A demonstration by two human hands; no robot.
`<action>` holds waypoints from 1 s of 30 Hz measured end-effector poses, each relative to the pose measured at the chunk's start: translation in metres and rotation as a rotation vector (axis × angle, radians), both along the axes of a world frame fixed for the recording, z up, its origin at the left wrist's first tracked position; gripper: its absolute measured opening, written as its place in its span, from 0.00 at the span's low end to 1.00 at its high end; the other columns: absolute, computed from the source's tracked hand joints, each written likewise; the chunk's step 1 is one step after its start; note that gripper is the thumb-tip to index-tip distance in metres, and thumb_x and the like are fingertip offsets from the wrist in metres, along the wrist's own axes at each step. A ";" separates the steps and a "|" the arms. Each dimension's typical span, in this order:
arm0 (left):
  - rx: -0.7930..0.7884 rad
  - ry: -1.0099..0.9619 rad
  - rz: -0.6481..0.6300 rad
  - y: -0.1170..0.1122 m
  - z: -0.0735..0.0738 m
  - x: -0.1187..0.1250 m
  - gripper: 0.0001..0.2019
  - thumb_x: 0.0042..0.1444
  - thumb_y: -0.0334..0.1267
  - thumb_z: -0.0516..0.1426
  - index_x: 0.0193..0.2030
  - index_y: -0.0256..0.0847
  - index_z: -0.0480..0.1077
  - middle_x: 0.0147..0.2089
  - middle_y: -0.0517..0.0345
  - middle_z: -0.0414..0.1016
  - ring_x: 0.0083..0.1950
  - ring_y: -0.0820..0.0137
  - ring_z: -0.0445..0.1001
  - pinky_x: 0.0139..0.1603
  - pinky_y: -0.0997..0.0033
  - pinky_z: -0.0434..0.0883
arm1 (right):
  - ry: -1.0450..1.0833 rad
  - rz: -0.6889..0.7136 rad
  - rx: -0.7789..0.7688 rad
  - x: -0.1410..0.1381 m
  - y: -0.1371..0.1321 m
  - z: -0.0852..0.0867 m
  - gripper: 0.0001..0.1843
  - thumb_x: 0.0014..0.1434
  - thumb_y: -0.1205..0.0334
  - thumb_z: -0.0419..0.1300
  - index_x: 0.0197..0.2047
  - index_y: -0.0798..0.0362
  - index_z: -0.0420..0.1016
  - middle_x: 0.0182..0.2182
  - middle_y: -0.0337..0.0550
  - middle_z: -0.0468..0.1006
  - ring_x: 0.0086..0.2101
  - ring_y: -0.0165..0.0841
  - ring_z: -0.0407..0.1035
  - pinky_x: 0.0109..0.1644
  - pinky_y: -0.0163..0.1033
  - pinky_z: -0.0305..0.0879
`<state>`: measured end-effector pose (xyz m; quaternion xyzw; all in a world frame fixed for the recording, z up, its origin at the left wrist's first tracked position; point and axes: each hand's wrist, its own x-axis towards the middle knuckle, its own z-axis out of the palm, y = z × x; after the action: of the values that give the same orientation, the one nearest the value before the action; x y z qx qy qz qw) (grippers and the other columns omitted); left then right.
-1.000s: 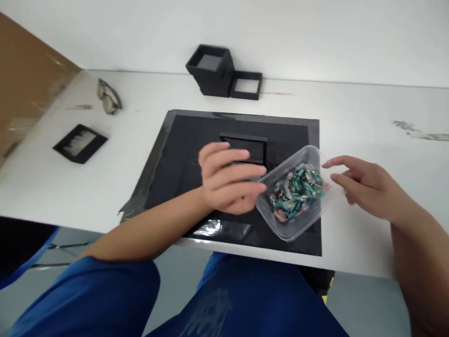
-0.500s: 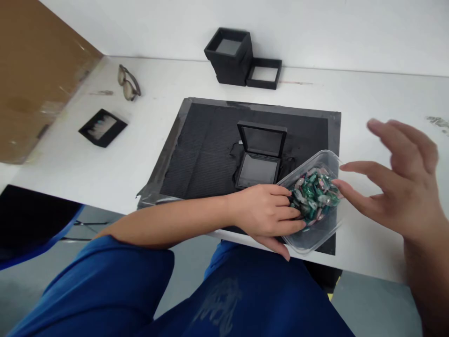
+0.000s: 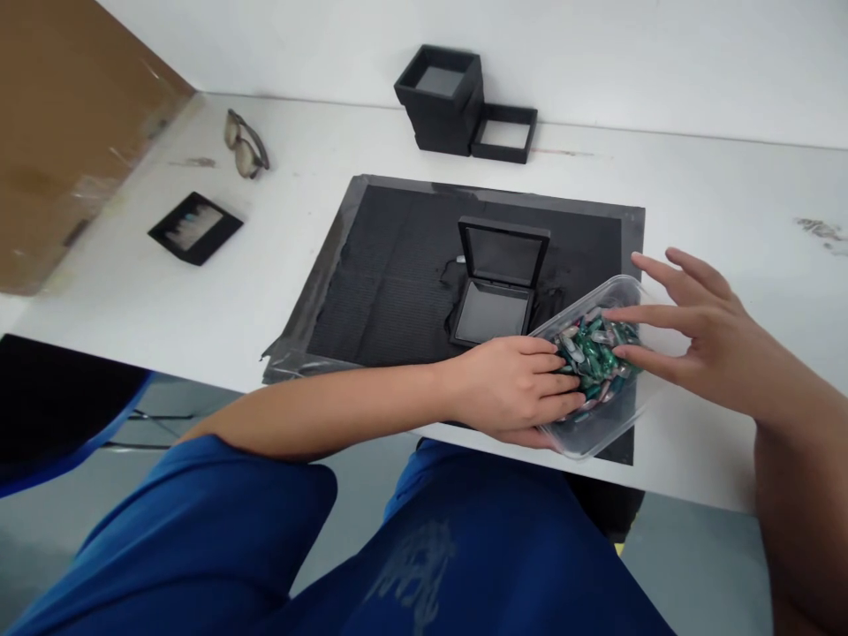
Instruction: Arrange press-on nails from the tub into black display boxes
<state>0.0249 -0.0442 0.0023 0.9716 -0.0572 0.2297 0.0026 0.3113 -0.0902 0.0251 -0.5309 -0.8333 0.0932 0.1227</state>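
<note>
A clear plastic container stands tilted at the right edge of the black mat. Inside lie many small glossy green, pink and clear pieces, shaped like false nails. My left hand grips the container's near-left wall, its fingers over the rim and the thumb mostly hidden below. At the opposite side, my right hand has its fingers apart, thumb and index tips over the pieces; nothing shows between them. Behind my left hand is a small black case with its lid raised.
Black square frames are stacked at the back, beside a single low frame. Sunglasses and a small black box with pale pieces lie at the left. Cardboard stands at the far left of the white table.
My right hand has come left and down over the container, its thumb and index tips now above the pieces. The left thumb has tucked in against the container's wall.
</note>
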 end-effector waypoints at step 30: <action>-0.092 -0.067 -0.073 0.006 -0.004 0.004 0.19 0.66 0.51 0.54 0.48 0.41 0.80 0.45 0.61 0.85 0.43 0.70 0.82 0.51 0.65 0.75 | 0.075 -0.038 -0.146 -0.017 0.002 0.002 0.13 0.64 0.48 0.59 0.37 0.42 0.82 0.64 0.42 0.69 0.63 0.53 0.64 0.62 0.66 0.65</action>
<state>0.0293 -0.0378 -0.0013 0.9594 -0.0820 0.2643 0.0539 0.2945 -0.0884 0.0270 -0.5503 -0.8089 0.1710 0.1166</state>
